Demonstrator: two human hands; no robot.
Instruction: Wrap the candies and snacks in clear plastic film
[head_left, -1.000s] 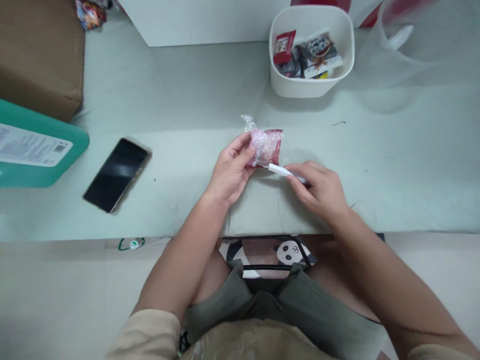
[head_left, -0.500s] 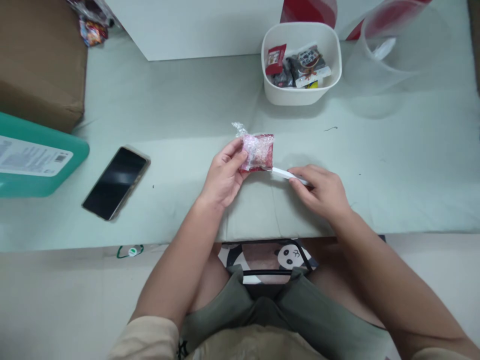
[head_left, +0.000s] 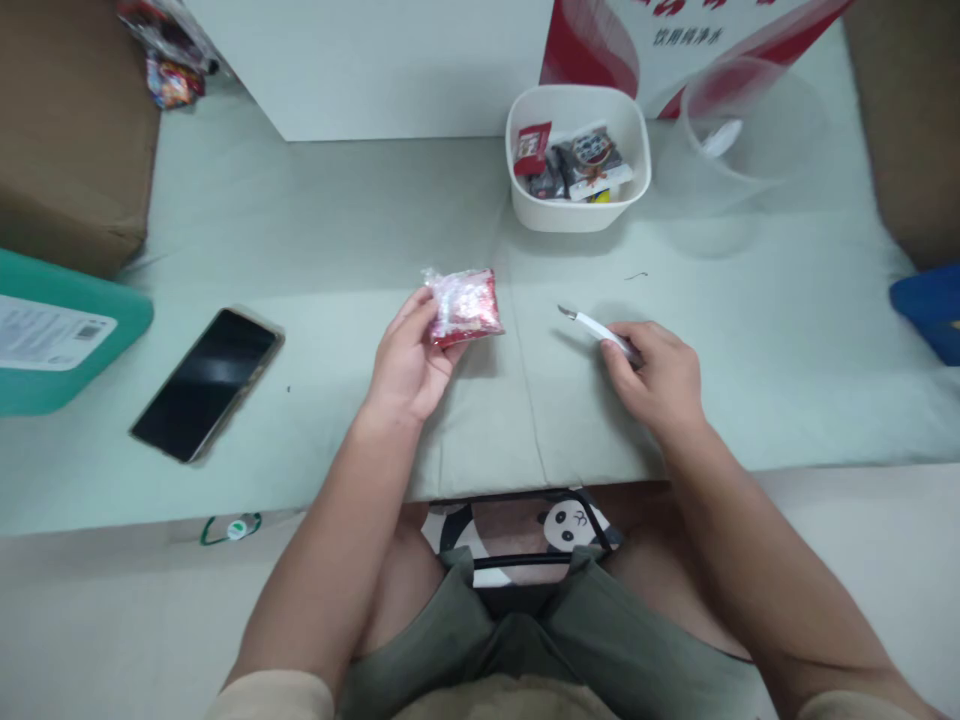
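Observation:
My left hand [head_left: 412, 355] grips a small red packet [head_left: 466, 306] by its left side, and shiny clear plastic covers part of it. What the packet contains is hidden. In my right hand [head_left: 656, 375] is a white-handled craft knife [head_left: 596, 328], its short metal blade pointing up and left. A gap of bare cloth separates the blade from the packet. Both hands are over the pale green tabletop [head_left: 360, 240], close to its front edge.
Beyond the hands stands a white tub [head_left: 577, 217] of small wrapped packets, beside a translucent cup [head_left: 739, 150] with something white inside. A phone [head_left: 208, 385] lies left, near a green container [head_left: 67, 335] and brown box [head_left: 71, 130]. A white-and-red carton [head_left: 412, 65] stands behind.
The knife has come away from the packet's lower right corner, so its blade now shows. My left hand has moved left with the packet. The camera view has shifted slightly.

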